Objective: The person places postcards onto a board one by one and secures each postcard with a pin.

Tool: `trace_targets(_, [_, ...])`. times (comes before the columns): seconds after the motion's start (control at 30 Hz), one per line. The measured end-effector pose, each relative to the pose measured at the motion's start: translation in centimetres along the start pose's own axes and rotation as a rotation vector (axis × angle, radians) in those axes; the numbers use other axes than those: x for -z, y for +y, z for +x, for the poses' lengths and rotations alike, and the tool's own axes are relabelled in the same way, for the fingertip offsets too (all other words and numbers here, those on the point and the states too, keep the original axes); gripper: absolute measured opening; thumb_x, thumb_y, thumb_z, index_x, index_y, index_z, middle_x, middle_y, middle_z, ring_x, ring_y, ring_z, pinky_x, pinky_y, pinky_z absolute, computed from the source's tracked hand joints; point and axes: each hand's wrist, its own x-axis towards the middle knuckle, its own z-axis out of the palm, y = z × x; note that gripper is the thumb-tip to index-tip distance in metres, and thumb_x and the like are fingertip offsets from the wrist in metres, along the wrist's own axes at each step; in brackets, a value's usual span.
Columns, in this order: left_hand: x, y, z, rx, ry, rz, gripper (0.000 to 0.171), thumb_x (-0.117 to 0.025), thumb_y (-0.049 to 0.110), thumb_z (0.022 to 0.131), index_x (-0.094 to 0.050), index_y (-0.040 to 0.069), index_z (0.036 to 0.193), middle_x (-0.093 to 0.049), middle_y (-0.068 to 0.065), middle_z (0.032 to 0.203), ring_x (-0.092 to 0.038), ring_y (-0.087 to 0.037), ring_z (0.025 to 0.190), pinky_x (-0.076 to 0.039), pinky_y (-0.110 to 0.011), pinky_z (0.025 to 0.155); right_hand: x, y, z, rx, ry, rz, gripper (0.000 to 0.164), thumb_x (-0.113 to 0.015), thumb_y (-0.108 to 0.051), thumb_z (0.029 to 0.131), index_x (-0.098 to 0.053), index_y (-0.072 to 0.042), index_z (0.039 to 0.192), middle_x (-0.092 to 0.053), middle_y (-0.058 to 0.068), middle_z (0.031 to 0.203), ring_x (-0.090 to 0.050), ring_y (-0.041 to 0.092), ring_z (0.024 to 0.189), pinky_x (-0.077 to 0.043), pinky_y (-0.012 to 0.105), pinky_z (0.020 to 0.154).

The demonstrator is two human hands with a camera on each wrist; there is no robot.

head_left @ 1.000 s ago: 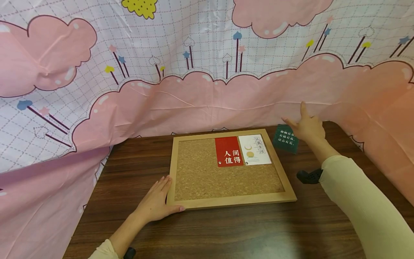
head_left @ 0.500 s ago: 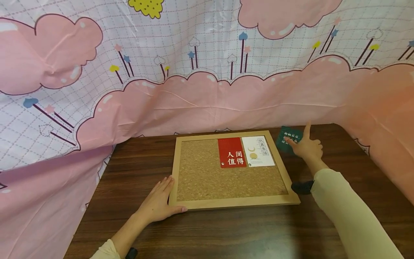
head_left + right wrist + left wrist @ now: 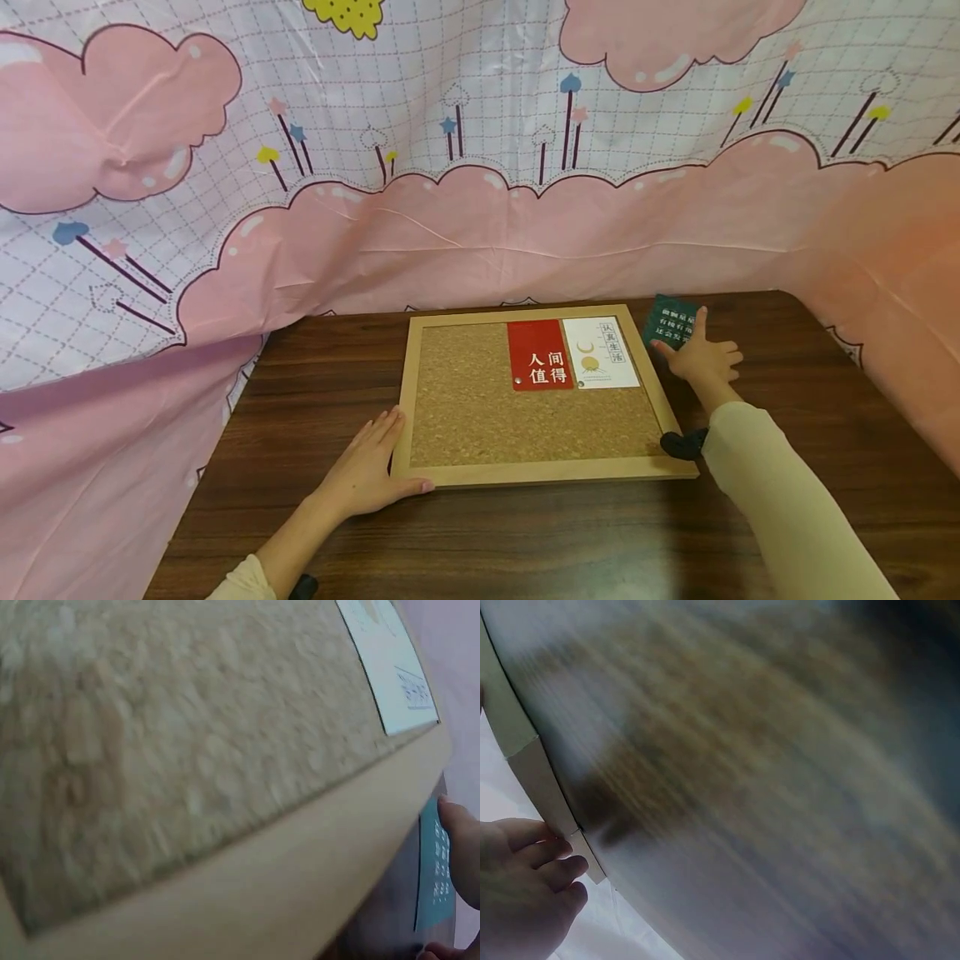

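Note:
A cork board [image 3: 465,425] in a pale wooden frame lies on the dark wood table. Across its lower left corner rests my left hand [image 3: 358,472], fingers along the left edge and thumb at the front edge. A red card [image 3: 537,337] and a white card [image 3: 592,333], both with printed characters, lie side by side at the board's upper right. Beyond the right edge of the board is a dark green card [image 3: 666,317], flat on the table. My right hand [image 3: 705,363] is spread at it, thumb and index finger at its near and right sides, partly covering it.
A pink and white patterned cloth [image 3: 427,258] hangs behind the table [image 3: 525,542] and down its sides. The black wrist device [image 3: 682,444] on my right arm appears over the board's lower right corner.
My right hand has come down and nearer, from beyond the green card to its near right side, with the fingers spreading. The left hand stays at the board's corner.

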Motion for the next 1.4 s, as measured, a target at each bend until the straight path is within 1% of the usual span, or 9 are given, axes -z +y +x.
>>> trace_targets(0.23, [0.1, 0.0, -0.2, 0.000, 0.001, -0.010, 0.112, -0.065, 0.071, 0.075, -0.028, -0.005, 0.149, -0.023, -0.019, 0.159, -0.026, -0.034, 0.147, -0.018, -0.051, 0.122, -1.0, -0.6, 0.0, -0.042, 0.035, 0.005, 0.102, -0.049, -0.059, 0.093, 0.027, -0.022, 0.150, 0.007, 0.055, 0.139, -0.001, 0.068, 0.133, -0.019, 0.074, 0.108])
trace_targets(0.37, [0.0, 0.0, -0.2, -0.005, 0.005, -0.009, 0.111, -0.065, 0.071, 0.076, -0.029, -0.004, 0.149, -0.023, -0.019, 0.159, -0.026, -0.033, 0.147, -0.018, -0.051, 0.121, -1.0, -0.6, 0.1, -0.074, 0.015, 0.049, 0.104, -0.051, -0.057, 0.093, 0.028, -0.020, 0.149, 0.009, 0.054, 0.140, 0.001, 0.069, 0.134, -0.015, 0.073, 0.110])
trace_targets(0.53, [-0.1, 0.0, -0.2, -0.002, 0.008, -0.003, 0.110, -0.065, 0.071, 0.076, -0.029, -0.004, 0.149, -0.024, -0.018, 0.159, -0.026, -0.031, 0.147, -0.018, -0.051, 0.122, -0.6, -0.9, 0.2, -0.124, 0.003, 0.064, 0.109, -0.055, -0.060, 0.089, 0.025, -0.017, 0.150, 0.000, 0.054, 0.140, -0.010, 0.066, 0.132, -0.022, 0.068, 0.109])
trace_targets(0.67, [-0.1, 0.0, -0.2, 0.006, 0.006, -0.006, 0.110, -0.064, 0.071, 0.076, -0.028, -0.003, 0.150, -0.023, -0.017, 0.159, -0.026, -0.031, 0.147, -0.018, -0.051, 0.122, -0.1, -0.9, 0.4, -0.146, -0.030, 0.092, 0.111, -0.058, -0.058, 0.088, 0.024, -0.016, 0.151, 0.002, 0.053, 0.142, -0.008, 0.065, 0.134, -0.021, 0.068, 0.111])
trace_targets(0.8, [-0.1, 0.0, -0.1, 0.005, 0.010, -0.006, 0.111, -0.064, 0.072, 0.076, -0.028, -0.003, 0.150, -0.024, -0.017, 0.159, -0.026, -0.031, 0.147, -0.018, -0.051, 0.122, 0.4, -0.7, 0.5, -0.135, -0.045, 0.124, 0.112, -0.061, -0.055, 0.088, 0.022, -0.014, 0.152, -0.004, 0.052, 0.142, -0.013, 0.065, 0.131, -0.024, 0.071, 0.107])
trace_targets(1.0, [-0.2, -0.1, -0.1, 0.005, 0.007, -0.004, 0.111, -0.063, 0.073, 0.076, -0.028, -0.002, 0.150, -0.023, -0.017, 0.160, -0.026, -0.030, 0.148, -0.018, -0.051, 0.122, 0.6, -0.5, 0.6, -0.117, -0.052, 0.137, 0.108, -0.063, -0.052, 0.088, 0.015, -0.014, 0.154, -0.011, 0.048, 0.144, -0.021, 0.062, 0.127, -0.028, 0.069, 0.102])
trace_targets(1.13, [-0.3, -0.1, -0.1, 0.004, 0.008, -0.007, 0.111, -0.063, 0.073, 0.076, -0.027, -0.002, 0.150, -0.023, -0.017, 0.160, -0.026, -0.030, 0.148, -0.019, -0.051, 0.121, 0.5, -0.1, 0.6, -0.092, -0.051, 0.147, 0.104, -0.061, -0.052, 0.089, 0.011, -0.016, 0.155, -0.010, 0.045, 0.147, -0.020, 0.062, 0.129, -0.024, 0.070, 0.105])
trace_targets(1.3, [-0.4, -0.1, -0.1, 0.008, 0.005, -0.007, 0.111, -0.063, 0.072, 0.076, -0.027, -0.001, 0.151, -0.022, -0.016, 0.160, -0.025, -0.030, 0.148, -0.018, -0.051, 0.122, 0.4, 0.4, 0.7, -0.057, -0.060, 0.165, 0.102, -0.060, -0.054, 0.089, 0.009, -0.018, 0.155, -0.004, 0.036, 0.155, -0.013, 0.062, 0.134, -0.014, 0.072, 0.110])
trace_targets(1.4, [-0.4, -0.1, -0.2, 0.007, 0.004, -0.009, 0.111, -0.064, 0.072, 0.076, -0.027, -0.002, 0.151, -0.022, -0.016, 0.160, -0.024, -0.030, 0.148, -0.018, -0.051, 0.122, 0.3, 0.8, 0.8, -0.042, -0.067, 0.161, 0.104, -0.061, -0.056, 0.088, 0.008, -0.017, 0.155, -0.001, 0.033, 0.157, -0.011, 0.062, 0.136, -0.013, 0.073, 0.109])
